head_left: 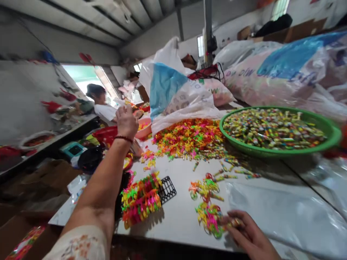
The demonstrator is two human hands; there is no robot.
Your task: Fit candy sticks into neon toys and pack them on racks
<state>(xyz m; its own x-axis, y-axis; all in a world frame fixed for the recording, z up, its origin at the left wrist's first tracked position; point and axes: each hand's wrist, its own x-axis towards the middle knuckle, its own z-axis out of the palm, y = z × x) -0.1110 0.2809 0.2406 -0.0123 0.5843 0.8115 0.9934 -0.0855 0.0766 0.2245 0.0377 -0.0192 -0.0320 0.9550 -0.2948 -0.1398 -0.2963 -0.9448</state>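
Observation:
My left hand (pixel 127 122) is raised at the end of my outstretched arm, left of the bright plastic pile. Its fingers are curled closed; what they hold, if anything, cannot be made out. Low at the right, my right hand (pixel 248 233) pinches a small patterned tube (pixel 236 222) just above the white table (pixel 179 224). Touching or close to its fingertips lies a cluster of colourful plastic toy pieces (pixel 210 218), with a second cluster (pixel 204 187) behind. Beneath my left forearm's side stands a black rack (pixel 168 189) packed with rows of colourful plastic pieces (pixel 142 202).
A green basin (pixel 271 153) full of small patterned tubes stands at the right. Orange, pink and green pieces (pixel 189 139) spill from a white-and-blue sack (pixel 176 94). Clear plastic bags (pixel 282 213) lie at right. A person in white (pixel 104 112) is at the far left.

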